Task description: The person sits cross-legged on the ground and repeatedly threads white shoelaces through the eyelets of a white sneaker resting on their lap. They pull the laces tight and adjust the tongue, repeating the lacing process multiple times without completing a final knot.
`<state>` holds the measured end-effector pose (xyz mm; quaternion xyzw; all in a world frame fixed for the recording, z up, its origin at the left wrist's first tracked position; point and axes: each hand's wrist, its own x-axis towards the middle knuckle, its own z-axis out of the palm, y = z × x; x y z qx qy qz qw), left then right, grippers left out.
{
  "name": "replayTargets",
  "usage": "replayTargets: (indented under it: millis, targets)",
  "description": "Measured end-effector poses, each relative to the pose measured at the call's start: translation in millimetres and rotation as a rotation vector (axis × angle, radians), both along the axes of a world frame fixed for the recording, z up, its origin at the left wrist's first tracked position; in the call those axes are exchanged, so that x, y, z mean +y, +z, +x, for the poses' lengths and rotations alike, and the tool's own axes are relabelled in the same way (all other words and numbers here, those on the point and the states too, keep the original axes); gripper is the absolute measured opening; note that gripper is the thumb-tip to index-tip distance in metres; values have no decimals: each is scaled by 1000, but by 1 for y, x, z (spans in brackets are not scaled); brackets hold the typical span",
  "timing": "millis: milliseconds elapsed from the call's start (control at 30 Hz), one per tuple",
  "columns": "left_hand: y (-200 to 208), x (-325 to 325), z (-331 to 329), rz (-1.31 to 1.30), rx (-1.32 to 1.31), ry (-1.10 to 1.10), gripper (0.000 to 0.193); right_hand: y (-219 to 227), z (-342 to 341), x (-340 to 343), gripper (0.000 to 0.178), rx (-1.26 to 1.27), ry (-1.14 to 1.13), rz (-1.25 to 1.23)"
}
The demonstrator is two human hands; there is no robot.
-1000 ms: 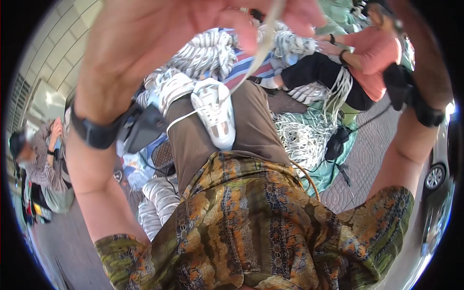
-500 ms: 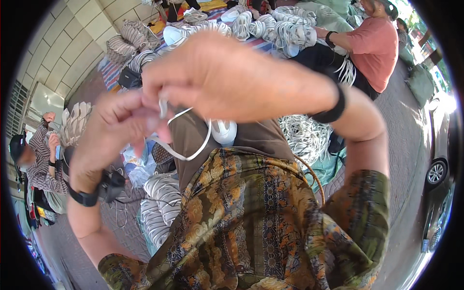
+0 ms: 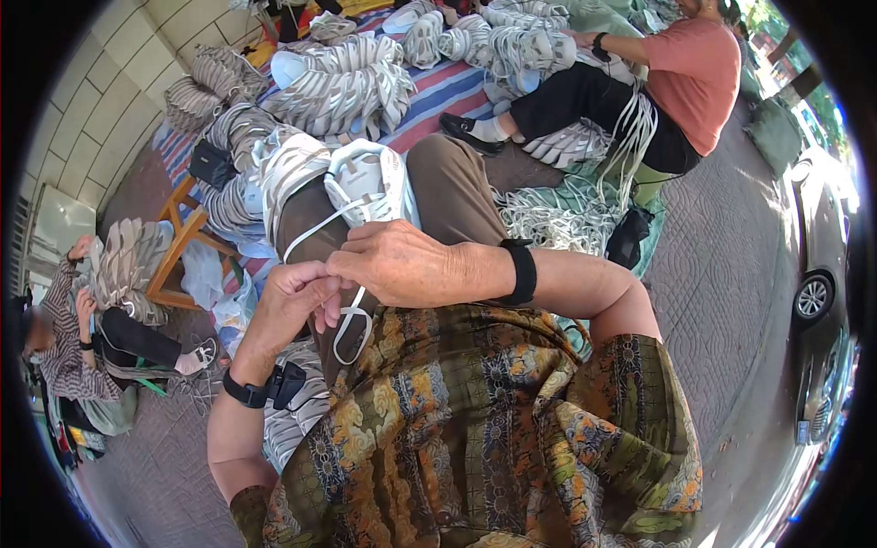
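Note:
Over my lap, my left hand (image 3: 297, 294) and my right hand (image 3: 395, 265) meet with their fingertips pinched together. Both are closed on a white shoelace (image 3: 370, 331), whose loop hangs below the fingers. Part of the lace curves up from my hands toward a white and grey shoe upper (image 3: 365, 178) lying across my knees. The exact pinch point is hidden by the fingers. Beside that upper, against my left thigh, rests a nested stack of similar uppers (image 3: 288, 169).
More stacked uppers (image 3: 352, 87) lie ahead on a striped sheet (image 3: 448, 96). A heap of white laces (image 3: 557, 219) sits right of my knees. A wooden stool (image 3: 187, 242) stands left. One person (image 3: 690, 82) sits at right, another (image 3: 78, 338) at left.
Both hands have come down from high in front toward my lap, still pinching the lace. The shoe upper on my knees now shows more fully.

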<state>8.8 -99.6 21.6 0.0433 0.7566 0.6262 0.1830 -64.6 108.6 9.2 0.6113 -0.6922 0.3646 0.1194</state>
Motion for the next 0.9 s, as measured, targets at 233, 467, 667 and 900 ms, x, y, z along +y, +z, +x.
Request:
replayTargets:
  millis: [233,467,667,900]
  targets:
    - [-13,-1,-39,-124,7,161,24,-38,-57,12,18,-398,-240,28]
    - [-48,5,-96,-389,180,258,19,-89,-99,24,13,-549,-347,106]
    - [-84,10,-122,-868,654,204,19,-102,-107,23,14,-622,-279,114]
    - [-66,26,-131,-1110,285,0,24,-106,-112,23,10,-626,-298,106]
